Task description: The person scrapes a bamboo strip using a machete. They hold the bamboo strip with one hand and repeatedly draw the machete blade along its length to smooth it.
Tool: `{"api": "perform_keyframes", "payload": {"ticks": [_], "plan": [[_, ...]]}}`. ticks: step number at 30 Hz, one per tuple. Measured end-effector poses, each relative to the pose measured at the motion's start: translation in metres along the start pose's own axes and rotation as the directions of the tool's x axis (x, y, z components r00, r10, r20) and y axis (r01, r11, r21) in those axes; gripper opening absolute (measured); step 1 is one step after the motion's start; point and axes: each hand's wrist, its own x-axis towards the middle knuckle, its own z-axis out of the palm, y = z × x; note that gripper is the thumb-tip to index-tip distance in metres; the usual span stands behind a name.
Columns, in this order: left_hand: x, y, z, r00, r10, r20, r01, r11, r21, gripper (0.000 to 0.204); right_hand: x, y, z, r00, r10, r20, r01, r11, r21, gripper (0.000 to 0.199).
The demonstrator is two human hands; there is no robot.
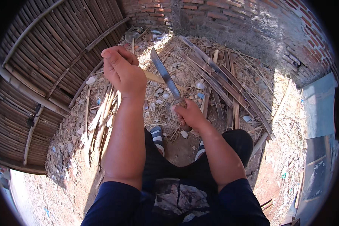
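My right hand point(192, 113) is wrapped round the wooden handle of a long-bladed knife point(165, 73). Its dark metal blade points up and away to the left, above the ground. My left hand point(122, 71) is raised higher, to the left of the blade, with its fingers curled closed. A pale bamboo strip point(153, 77) comes out from that hand and runs right, passing behind the blade. The strip's part inside the fingers is hidden.
Dark split bamboo lengths point(222, 81) lie piled ahead on the right. Lighter bamboo strips point(101, 120) lie to the left. A bamboo-slat wall point(45, 56) stands left, a brick wall point(229, 22) ahead. Stones and straw litter the ground around my sandalled feet point(158, 139).
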Motion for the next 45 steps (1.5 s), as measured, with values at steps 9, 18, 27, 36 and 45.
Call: {"api": "perform_keyframes", "payload": {"ticks": [9,18,27,36,45], "plan": [[-0.007,-0.001,0.007,0.998,0.062,-0.006,-0.061,0.998,0.013,0.060,-0.029,-0.022,0.013,0.897,-0.377,-0.232,0.258,0.871,-0.418,0.032],[0.000,-0.003,-0.007,1.000,0.011,-0.025,-0.011,1.000,0.002,0.061,0.009,0.020,0.021,0.956,-0.243,-0.163,0.132,0.855,-0.502,0.036],[0.003,-0.009,-0.012,0.998,0.059,-0.012,-0.059,0.998,-0.030,0.059,-0.039,-0.054,0.015,0.858,-0.373,-0.355,0.331,0.927,-0.175,0.033],[0.006,-0.010,-0.010,1.000,0.014,-0.023,-0.014,1.000,-0.023,0.056,0.009,0.031,0.029,0.943,-0.277,-0.186,0.092,0.751,-0.653,0.034],[0.007,-0.014,-0.020,0.998,0.015,-0.053,-0.017,0.999,-0.037,0.060,-0.016,-0.019,0.017,0.910,-0.357,-0.210,0.322,0.929,-0.183,0.029]]}}
